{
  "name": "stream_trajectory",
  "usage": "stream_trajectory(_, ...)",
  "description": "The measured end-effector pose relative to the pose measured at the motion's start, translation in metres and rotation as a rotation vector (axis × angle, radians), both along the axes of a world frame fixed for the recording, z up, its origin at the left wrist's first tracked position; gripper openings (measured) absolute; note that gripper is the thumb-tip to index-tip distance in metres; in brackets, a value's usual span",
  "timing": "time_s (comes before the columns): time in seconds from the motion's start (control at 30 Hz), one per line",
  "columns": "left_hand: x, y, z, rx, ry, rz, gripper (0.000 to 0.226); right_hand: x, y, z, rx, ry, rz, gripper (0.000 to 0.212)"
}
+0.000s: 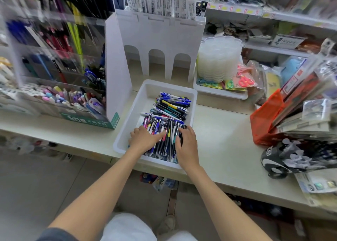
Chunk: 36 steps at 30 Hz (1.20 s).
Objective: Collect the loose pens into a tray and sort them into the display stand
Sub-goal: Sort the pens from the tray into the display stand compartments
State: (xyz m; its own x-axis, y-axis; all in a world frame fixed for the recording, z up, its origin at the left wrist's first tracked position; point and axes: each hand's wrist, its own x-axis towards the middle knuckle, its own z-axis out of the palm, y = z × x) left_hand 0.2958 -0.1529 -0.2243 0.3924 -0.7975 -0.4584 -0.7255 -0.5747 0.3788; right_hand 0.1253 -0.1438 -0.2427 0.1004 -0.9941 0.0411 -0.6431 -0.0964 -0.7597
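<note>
Left grip (144, 138): fingers curling down into the pens (171, 109), thumb lying across them. Right grip (186, 144): fingers curling round the right side of the same near bundle. Pens lying heaped in the white tray (125, 129), whose near rim is reaching the near edge of the worktop (222, 135). Display stand (113, 73) standing just left of the tray's far corner. Bare worktop running right of the tray towards the orange bag (264, 120).
</note>
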Motion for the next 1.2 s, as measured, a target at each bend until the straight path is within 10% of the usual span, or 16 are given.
stream_trajectory(0.47,0.025,-0.001,-0.005,-0.216,0.241,0.07,0.081,0.0,0.002,0.005,0.002,0.005,0.016,0.036)
stream_trajectory(0.73,0.034,-0.003,0.007,-0.347,0.411,0.093,0.017,0.0,0.001,0.002,-0.022,0.098,0.036,0.036)
stream_trajectory(1.2,0.064,-0.005,0.045,-0.459,0.624,0.162,0.019,0.023,-0.016,0.032,-0.231,0.107,0.026,0.035)
